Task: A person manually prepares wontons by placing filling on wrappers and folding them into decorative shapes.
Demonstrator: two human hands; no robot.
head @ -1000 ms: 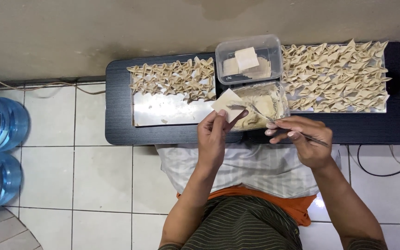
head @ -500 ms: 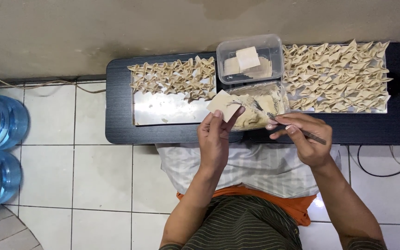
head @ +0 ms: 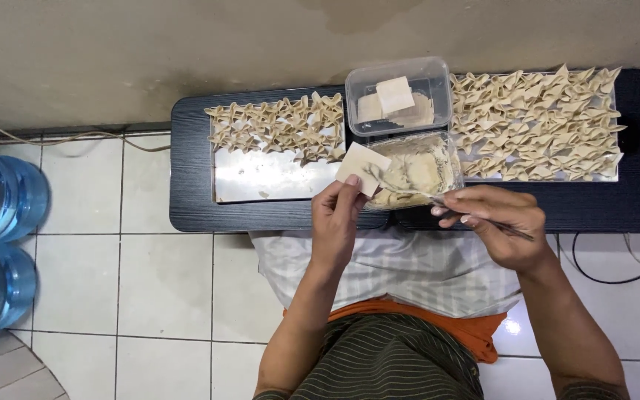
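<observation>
Fingers [head: 350,194] of the left hand [head: 337,222] pinch a square dough wrapper [head: 362,166] by its near edge, held above the dark surface [head: 187,170]. The right hand [head: 494,226] has its fingers pressed around a spoon [head: 409,191], whose tip appears to touch the wrapper. Just right of it, a clear tub [head: 416,170] holds pale filling. Beyond, a second clear tub [head: 398,95] holds stacked wrappers. Folded dumplings fill the right tray [head: 535,126] and the far half of the left tray [head: 275,174].
</observation>
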